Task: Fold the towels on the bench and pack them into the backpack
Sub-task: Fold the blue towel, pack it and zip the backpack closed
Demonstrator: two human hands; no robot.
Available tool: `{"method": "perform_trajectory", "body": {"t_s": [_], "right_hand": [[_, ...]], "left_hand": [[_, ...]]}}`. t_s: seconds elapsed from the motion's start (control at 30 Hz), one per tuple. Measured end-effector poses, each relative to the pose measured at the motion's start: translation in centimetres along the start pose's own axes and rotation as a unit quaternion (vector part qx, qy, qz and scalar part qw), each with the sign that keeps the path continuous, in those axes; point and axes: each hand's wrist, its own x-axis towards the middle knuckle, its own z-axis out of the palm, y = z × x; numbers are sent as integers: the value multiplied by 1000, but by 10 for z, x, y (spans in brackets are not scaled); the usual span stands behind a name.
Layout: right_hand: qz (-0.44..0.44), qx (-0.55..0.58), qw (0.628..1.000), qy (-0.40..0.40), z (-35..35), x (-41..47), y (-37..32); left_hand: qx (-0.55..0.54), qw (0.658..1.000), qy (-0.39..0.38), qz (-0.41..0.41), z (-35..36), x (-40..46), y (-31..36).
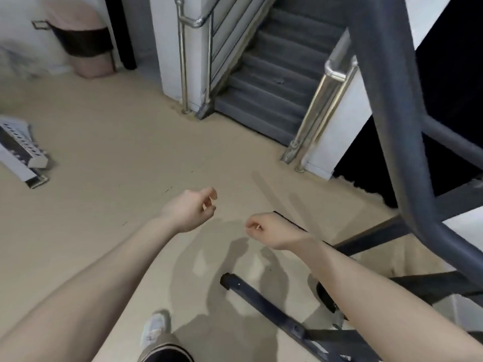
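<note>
No towel, bench top or backpack shows in this view. My left hand (192, 209) hangs over the beige floor at the centre, fingers loosely curled and holding nothing. My right hand (266, 227) is a little lower and to the right, curled into a loose fist, also with nothing in it. Both bare forearms reach in from the bottom corners. The picture is blurred by motion.
A dark blue metal frame (389, 100) rises at the right, with its foot bar (264, 301) lying on the floor below my right arm. Grey stairs (274, 74) with steel handrails (324, 100) lie ahead. A pink bin (83, 40) stands far left, a perforated metal rail (21, 150) lies left, and my shoe (155, 330) shows below.
</note>
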Motion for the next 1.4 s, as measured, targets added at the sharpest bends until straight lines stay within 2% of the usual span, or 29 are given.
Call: {"method": "perform_trajectory", "body": {"t_s": [0.13, 0.23, 0.33, 0.43, 0.57, 0.7, 0.9, 1.17, 1.3, 1.4], "right_hand": [[1, -31, 999, 6, -5, 76, -24], [30, -7, 999, 32, -11, 137, -52], [61, 65, 994, 65, -13, 189, -80], [111, 55, 990, 74, -22, 232, -98], [160, 94, 976, 118, -42, 274, -109], [192, 127, 965, 123, -53, 308, -93], [268, 258, 910, 181, -104, 346, -28], [348, 224, 871, 263, -220, 356, 76], [394, 226, 841, 295, -246, 340, 120], [428, 244, 810, 319, -258, 323, 147]], "left_hand": [[58, 998, -26, 25, -29, 43, -63], [79, 996, -29, 40, -65, 86, -112], [80, 993, -62, 58, -104, 130, -154], [84, 988, -85, 92, -136, 175, -191], [87, 984, -92, 128, -161, 235, -215], [71, 979, -101, 162, -156, 294, -214], [57, 960, -167, 218, -137, 403, -170], [45, 927, -196, 318, -119, 559, -46], [-35, 905, -197, 374, -99, 609, 16], [-37, 880, -224, 418, -79, 640, 71]]}}
